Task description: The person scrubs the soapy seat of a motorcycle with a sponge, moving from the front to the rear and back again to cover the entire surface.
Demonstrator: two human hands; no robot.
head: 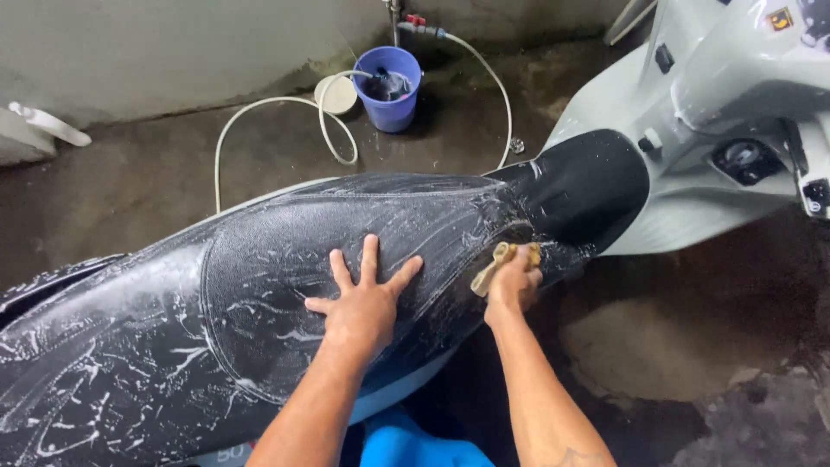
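A scooter's long black seat (259, 251) lies across the view, streaked with white soap foam. My left hand (363, 298) rests flat on the middle of the seat, fingers spread apart, holding nothing. My right hand (512, 284) is closed on a small tan cloth (493, 264), pressed against the near side of the seat toward its front end. The scooter's pale grey body (692, 95) rises at the upper right.
A blue bucket (389, 86) stands by the back wall with a white hose (268, 121) looping into it across the wet concrete floor (130, 182). A second hose runs from a wall tap (415, 22). A wet patch of floor lies at the right.
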